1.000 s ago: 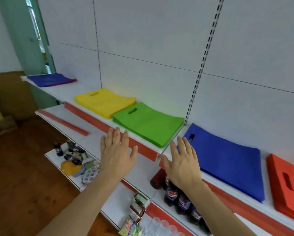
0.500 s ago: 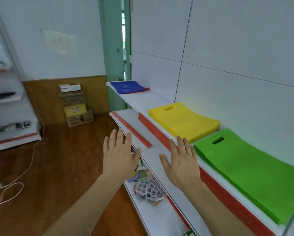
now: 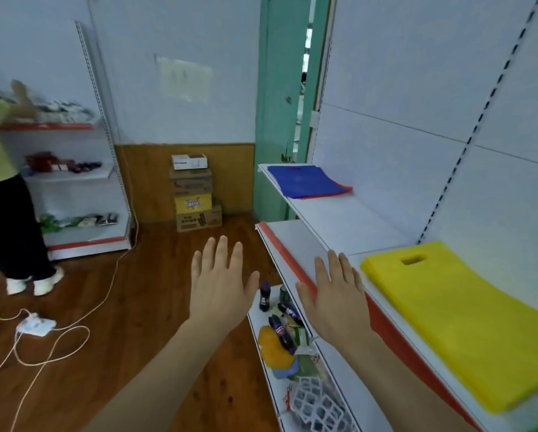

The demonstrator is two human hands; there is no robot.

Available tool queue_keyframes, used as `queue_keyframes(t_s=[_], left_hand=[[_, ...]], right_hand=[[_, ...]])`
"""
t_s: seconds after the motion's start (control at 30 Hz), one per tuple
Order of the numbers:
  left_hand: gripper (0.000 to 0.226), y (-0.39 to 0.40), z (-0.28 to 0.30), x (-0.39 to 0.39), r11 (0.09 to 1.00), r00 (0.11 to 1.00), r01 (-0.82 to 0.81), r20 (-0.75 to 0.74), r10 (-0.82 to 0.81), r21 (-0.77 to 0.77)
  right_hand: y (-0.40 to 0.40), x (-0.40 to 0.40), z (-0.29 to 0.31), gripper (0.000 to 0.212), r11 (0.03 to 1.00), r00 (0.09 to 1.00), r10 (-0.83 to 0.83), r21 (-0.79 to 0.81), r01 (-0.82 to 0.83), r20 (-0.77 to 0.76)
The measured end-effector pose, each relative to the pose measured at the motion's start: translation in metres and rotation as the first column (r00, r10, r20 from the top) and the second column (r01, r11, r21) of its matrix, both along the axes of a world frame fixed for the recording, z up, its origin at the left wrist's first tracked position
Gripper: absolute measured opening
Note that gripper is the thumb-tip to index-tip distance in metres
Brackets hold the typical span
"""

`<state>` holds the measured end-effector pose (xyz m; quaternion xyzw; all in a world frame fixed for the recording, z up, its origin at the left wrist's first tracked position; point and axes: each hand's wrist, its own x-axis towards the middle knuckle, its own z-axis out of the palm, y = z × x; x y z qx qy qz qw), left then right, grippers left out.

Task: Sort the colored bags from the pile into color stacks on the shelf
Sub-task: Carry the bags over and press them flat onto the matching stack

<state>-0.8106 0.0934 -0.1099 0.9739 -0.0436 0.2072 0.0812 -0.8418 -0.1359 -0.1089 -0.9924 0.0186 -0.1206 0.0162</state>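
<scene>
Up top, one shelf (image 3: 333,219) carries one yellow bag stack (image 3: 458,316) at right and one blue bag pile (image 3: 305,181) at its far end; two hands, left hand (image 3: 219,288) and right hand (image 3: 334,302), hover spread flat, holding nothing.

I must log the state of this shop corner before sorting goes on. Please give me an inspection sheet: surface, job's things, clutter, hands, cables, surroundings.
Surface: white top shelf, bare between the two piles of bags.
Job's things: yellow stack near; blue pile at the far end, with an orange edge showing under it.
Clutter: bottles, an orange item and a white mesh item on the low shelf.
Hands: left hand and right hand both open, empty, touching nothing.
Cables: white cord looping on the floor to a power strip.
Surroundings: stacked boxes, green door frame, a second person at another shelf.
</scene>
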Motion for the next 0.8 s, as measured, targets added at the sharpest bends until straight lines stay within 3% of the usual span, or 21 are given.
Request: queue_keyframes(t_s=[0.37,0.67,0.8], left_hand=[[0.074,0.063,0.011,0.209,0.992,0.992,0.125,-0.015,-0.126,-0.018],[0.073,0.047,0.008,0.348,0.964,0.963,0.266,-0.038,-0.266,0.001],[0.073,0.025,0.007,0.416,0.944,0.943,0.330,-0.061,-0.328,0.029]], right_hand=[[0.061,0.177,0.005,0.082,0.992,0.992,-0.122,0.037,0.123,-0.019],[0.053,0.292,-0.007,0.093,0.957,0.958,-0.286,0.042,0.286,-0.012],[0.038,0.354,-0.010,0.081,0.935,0.939,-0.345,0.101,0.341,0.018]])
